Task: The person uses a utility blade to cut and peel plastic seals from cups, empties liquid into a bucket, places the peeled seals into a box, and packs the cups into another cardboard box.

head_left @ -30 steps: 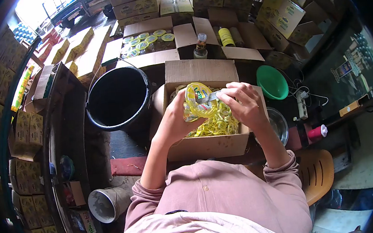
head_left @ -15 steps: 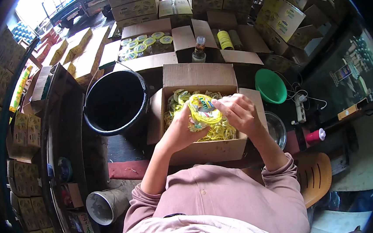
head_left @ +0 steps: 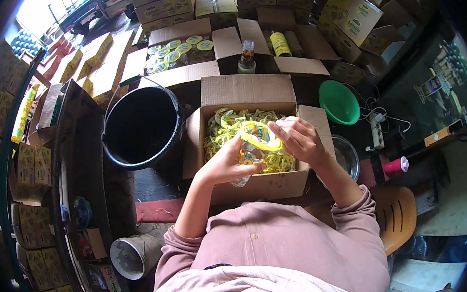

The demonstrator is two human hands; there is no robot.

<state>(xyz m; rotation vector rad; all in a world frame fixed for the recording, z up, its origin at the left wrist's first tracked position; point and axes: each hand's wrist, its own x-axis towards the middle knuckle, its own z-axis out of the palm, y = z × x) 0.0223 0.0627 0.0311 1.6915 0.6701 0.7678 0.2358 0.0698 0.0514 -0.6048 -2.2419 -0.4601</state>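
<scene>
My left hand [head_left: 225, 164] is closed around a clear plastic cup [head_left: 240, 181], tilted over an open cardboard box. At the cup's top is a yellow ring-shaped lid rim [head_left: 266, 145], with a see-through middle. The fingers of my right hand [head_left: 302, 139] pinch the right side of this yellow rim. How far the rim is separated from the cup I cannot tell. Beneath both hands, the cardboard box [head_left: 248, 87] holds a heap of yellow and clear plastic strips [head_left: 222, 126].
A black bucket [head_left: 109, 150] stands left of the box; a green bowl [head_left: 340, 102] and glass bowl [head_left: 349, 156] are at right. Behind are a bottle [head_left: 247, 60] and a carton of yellow-lidded cups [head_left: 171, 56]. A pink thread spool [head_left: 395, 166] lies at far right.
The printed lid facing up earlier now shows as a yellow ring with a see-through middle. My right fingers have moved from the lid's face to its edge, and the cup is tilted more.
</scene>
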